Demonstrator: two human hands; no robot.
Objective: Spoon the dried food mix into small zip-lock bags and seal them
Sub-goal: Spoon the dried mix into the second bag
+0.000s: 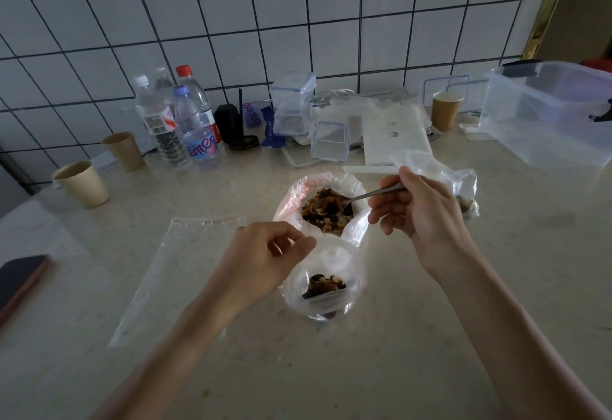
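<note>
Here, on the pale counter [430,336], the big plastic bag [299,194] of dried mix [326,212] sits at the frame's centre, with the small zip-lock bag [326,282] just below it, holding a little mix. The left hand [265,264] pinches the small bag's rim open, while the right hand [420,211] grips the spoon [364,196], its bowl dipped into the mix. If the pinch slackens, the mouth may well collapse and a spoonful scatter over the counter.

Brown dried mix [326,212]; tan paper cups [82,184]; white tiles [231,22], dark grout grid; red-capped bottle [195,95].
</note>
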